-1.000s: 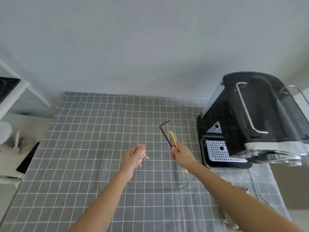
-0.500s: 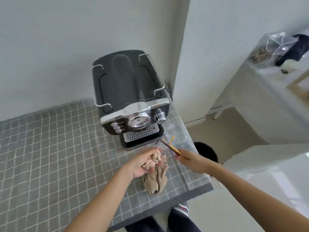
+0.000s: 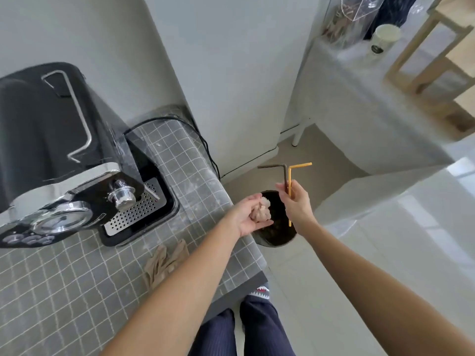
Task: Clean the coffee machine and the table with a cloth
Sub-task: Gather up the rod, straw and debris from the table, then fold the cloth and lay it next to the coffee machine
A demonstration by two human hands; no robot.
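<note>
The crumpled scraps (image 3: pixel 261 213) held in the curled fingers of the left hand (image 3: pixel 248 217), or the brown and yellow bendy straws (image 3: pixel 288 183) pinched by the right hand (image 3: pixel 298 204), could be dropped beside the black bin (image 3: pixel 276 236) if let go too soon. Half a second ago both hands were held over the worktop (image 3: pixel 77 291); now they have been moved out over the bin at 3 o'clock, and the beige cloth (image 3: pixel 163 263) has been left at 6 o'clock of the coffee machine (image 3: pixel 59 140).

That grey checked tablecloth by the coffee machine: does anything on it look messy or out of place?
Yes. The grey checked tablecloth shows pale dusty smears beside the black coffee machine, and a crumpled beige cloth lies bunched near the table's edge rather than folded.
</note>
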